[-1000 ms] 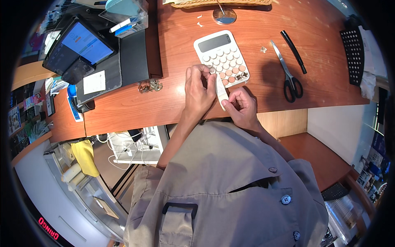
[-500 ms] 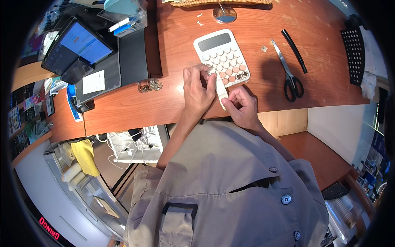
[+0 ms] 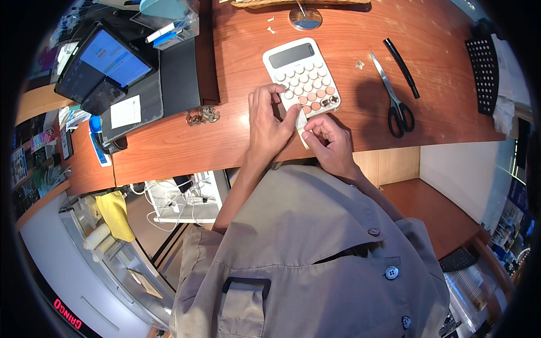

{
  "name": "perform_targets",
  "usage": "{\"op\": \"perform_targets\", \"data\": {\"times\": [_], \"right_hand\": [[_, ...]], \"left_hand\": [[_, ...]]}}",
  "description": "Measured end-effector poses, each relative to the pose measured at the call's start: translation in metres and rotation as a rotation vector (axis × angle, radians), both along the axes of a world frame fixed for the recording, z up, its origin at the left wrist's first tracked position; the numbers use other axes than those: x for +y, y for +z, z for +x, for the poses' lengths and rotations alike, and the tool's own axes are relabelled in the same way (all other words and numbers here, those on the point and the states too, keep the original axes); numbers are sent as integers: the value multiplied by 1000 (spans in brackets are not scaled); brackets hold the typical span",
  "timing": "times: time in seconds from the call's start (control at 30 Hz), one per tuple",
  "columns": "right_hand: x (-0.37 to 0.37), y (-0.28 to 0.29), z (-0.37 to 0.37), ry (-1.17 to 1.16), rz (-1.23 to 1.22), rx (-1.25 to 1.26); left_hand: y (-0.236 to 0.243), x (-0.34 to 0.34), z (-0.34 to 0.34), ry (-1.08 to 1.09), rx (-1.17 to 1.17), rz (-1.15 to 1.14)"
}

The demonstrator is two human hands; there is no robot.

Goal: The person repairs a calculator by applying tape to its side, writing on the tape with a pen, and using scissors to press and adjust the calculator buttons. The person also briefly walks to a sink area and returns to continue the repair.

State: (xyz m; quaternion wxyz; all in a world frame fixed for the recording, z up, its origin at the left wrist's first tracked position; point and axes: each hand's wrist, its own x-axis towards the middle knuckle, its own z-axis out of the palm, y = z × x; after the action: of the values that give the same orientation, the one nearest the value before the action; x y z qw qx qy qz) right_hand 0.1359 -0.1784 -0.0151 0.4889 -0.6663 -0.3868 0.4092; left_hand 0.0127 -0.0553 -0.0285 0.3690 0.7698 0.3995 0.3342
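A white calculator (image 3: 289, 73) with round white and peach keys lies tilted on the wooden table. The index finger of my left hand (image 3: 267, 121) reaches its left key edge. That hand's thumb, apart from the index finger, lies against the upper end of a narrow white strip (image 3: 301, 119); whether other fingers support the strip underneath is hidden. My right hand (image 3: 332, 143) is closed in a pinch on the strip's lower end, just below the calculator. Dark marks show at the right end of the calculator's grey display.
Black-handled scissors (image 3: 394, 104) and a black stick-like thing (image 3: 402, 67) lie to the right. A small pale scrap (image 3: 360, 65) is near the blades. Coins or small metal pieces (image 3: 203, 116) lie left, beside a dark stand (image 3: 180, 79) with a lit tablet (image 3: 110, 59). A round metal base (image 3: 305, 18) stands behind.
My left index finger has straightened and moved away from the thumb, toward the calculator's left keys. Marks have appeared on the display. My right hand keeps its pinch on the strip.
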Motion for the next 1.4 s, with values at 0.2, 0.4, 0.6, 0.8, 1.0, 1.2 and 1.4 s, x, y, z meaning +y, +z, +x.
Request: {"op": "perform_targets", "data": {"times": [0.2, 0.4, 0.6, 0.8, 1.0, 1.2, 1.4], "right_hand": [[1, 5, 1, 22, -38, 14], [0, 7, 3, 40, -57, -11], [2, 3, 2, 15, -10, 48], [-2, 4, 4, 77, 11, -3], [-3, 4, 2, 73, 22, -7], [-9, 3, 0, 54, 8, -19], [-13, -3, -1, -7, 9, -25]], "left_hand": [[1, 10, -4, -50, 21, -18], [-3, 21, -1, -17, 39, -7], [5, 17, -7, -108, 99, -13], [5, 15, -6, -87, 76, -67], [2, 14, -5, -85, 61, -35], [2, 15, -4, -72, 88, -17], [-3, 24, 0, -72, 123, 84]]}}
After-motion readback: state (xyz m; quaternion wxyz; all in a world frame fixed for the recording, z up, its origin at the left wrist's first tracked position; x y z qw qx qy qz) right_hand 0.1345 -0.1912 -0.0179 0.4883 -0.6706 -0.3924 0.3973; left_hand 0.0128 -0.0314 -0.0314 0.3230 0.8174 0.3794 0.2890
